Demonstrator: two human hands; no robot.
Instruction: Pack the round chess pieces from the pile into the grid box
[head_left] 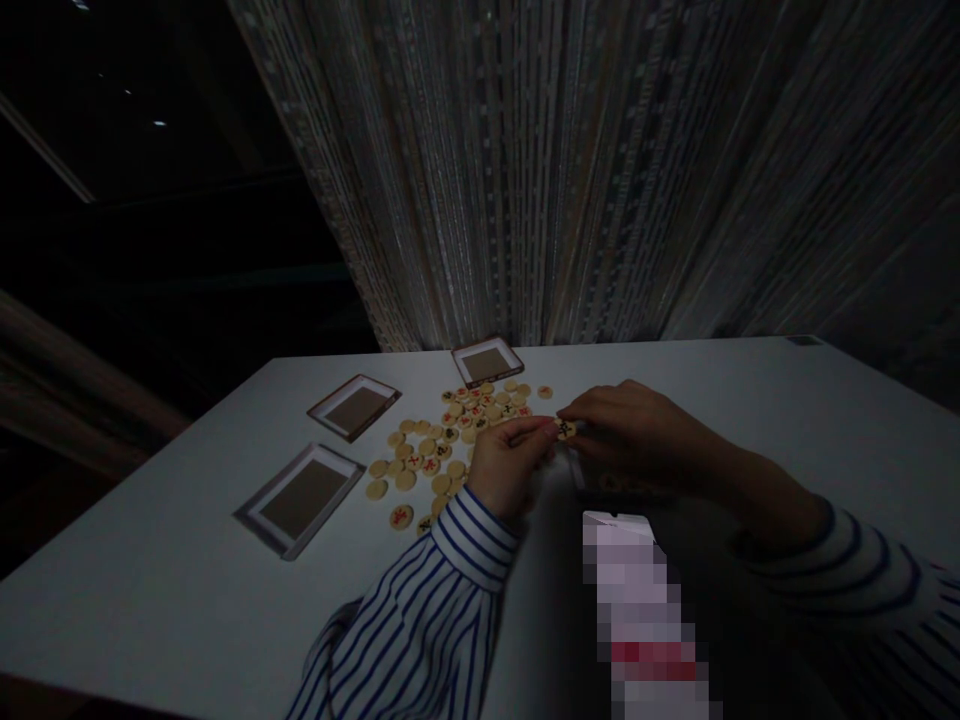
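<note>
Between the fingertips of my left hand is a round, pale xiangqi piece with a black character facing me. The fingers of my right hand are closed at the piece's right edge and appear to pinch it too. Many more xiangqi pieces lie loose to the left of and behind my left hand, some with red or black characters, others blank side up. Below my right hand is a box, mostly in shadow, with a few pieces in it; the hand hides part of it.
Three shallow open boxes lie on the white table: a grey-rimmed box, a brown-rimmed box and a box at the back. A pixelated whitish strip is in front of me. A string curtain hangs behind the table.
</note>
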